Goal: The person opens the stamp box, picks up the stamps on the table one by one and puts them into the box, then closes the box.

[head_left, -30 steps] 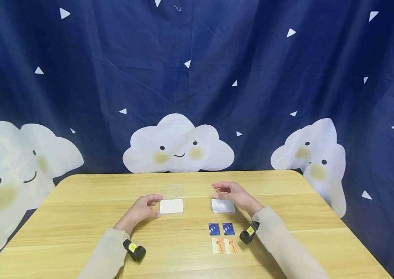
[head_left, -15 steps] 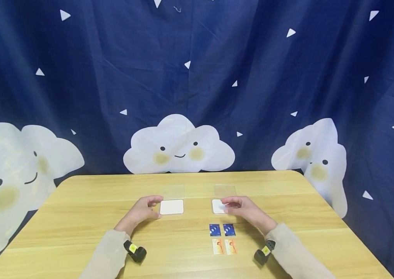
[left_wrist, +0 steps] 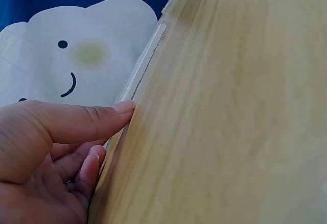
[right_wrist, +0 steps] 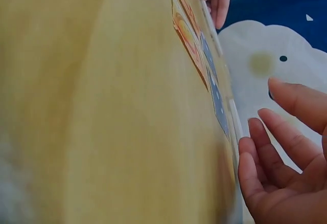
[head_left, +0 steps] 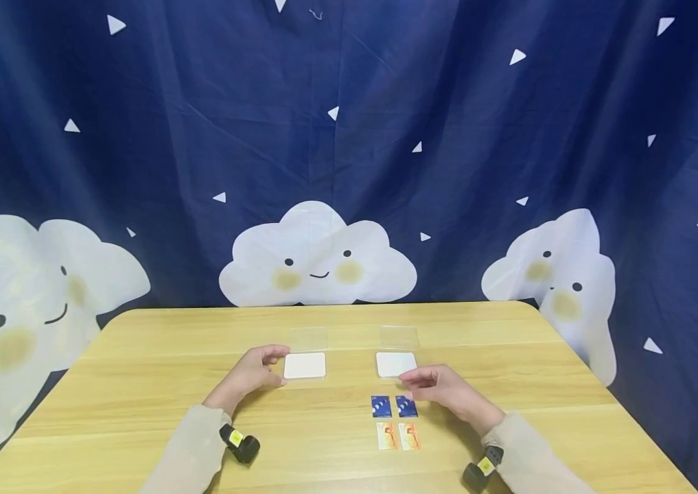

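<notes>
Two flat clear plastic cases lie with their lids raised back, each with a white surface inside: the left case (head_left: 305, 366) and the right case (head_left: 395, 364). My left hand (head_left: 252, 374) holds the left case by its left edge; the left wrist view shows the thumb (left_wrist: 110, 119) against that edge, other fingers partly hidden. My right hand (head_left: 450, 392) hovers just right of the right case, fingers loosely bent with nothing between them. Below the right case lie two blue cards (head_left: 381, 406) with white moon shapes and two orange cards (head_left: 410, 436). A right fingertip overlaps one blue card's corner.
Clear lids extend behind the cases, the left lid (head_left: 309, 339) and the right lid (head_left: 400, 337). The wooden table (head_left: 157, 384) has rounded back corners. A dark blue curtain (head_left: 349, 151) with cloud faces hangs behind it.
My right hand has come away from the right case's lid and white surface, moving toward me and to the right. That lid now lies back in view. The left hand stays put.
</notes>
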The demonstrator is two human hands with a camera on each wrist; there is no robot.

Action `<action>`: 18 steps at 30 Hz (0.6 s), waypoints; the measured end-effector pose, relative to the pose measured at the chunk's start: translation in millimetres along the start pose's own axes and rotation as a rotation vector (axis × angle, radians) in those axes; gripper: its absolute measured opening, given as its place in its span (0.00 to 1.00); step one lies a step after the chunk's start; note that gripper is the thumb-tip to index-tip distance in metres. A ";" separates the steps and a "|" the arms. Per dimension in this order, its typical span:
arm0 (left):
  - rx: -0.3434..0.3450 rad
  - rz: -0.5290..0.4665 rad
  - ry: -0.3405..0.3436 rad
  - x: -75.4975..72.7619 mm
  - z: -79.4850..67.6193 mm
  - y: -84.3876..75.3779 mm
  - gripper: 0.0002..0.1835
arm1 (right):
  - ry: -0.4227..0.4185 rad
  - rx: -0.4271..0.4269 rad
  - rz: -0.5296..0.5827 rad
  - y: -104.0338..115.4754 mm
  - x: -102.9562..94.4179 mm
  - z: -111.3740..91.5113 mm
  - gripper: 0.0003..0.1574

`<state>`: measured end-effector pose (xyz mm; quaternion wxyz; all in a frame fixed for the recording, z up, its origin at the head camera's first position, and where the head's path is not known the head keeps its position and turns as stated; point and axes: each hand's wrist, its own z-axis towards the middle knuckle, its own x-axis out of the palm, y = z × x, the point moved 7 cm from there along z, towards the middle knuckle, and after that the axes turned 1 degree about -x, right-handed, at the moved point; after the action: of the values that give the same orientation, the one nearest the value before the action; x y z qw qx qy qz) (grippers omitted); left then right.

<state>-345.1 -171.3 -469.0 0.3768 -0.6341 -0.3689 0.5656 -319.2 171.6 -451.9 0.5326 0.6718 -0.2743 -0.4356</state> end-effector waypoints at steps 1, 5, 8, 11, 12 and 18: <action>0.001 0.002 0.002 0.1 -0.1 -0.3 0.33 | 0.002 0.001 0.002 -0.8 0.0 -1.0 0.25; -0.001 0.012 0.001 0.3 0.6 0.6 0.33 | 0.011 -0.008 0.017 -2.1 -0.2 -3.3 0.26; -0.003 0.012 0.000 0.3 0.5 0.6 0.33 | 0.016 -0.009 0.022 -3.4 -0.5 -4.6 0.26; -0.001 0.015 0.005 0.5 0.0 0.2 0.33 | 0.025 -0.010 0.017 -5.2 -1.3 -6.5 0.27; -0.004 0.014 0.002 0.3 -0.4 -0.2 0.33 | 0.028 -0.013 0.014 -5.8 -1.8 -7.1 0.27; -0.008 0.025 -0.009 -0.2 0.5 0.0 0.33 | 0.001 0.015 0.017 -8.4 -6.9 -11.0 0.26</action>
<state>-345.7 -171.4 -469.0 0.3654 -0.6378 -0.3650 0.5714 -313.6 184.9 -457.3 0.5313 0.6737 -0.2828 -0.4288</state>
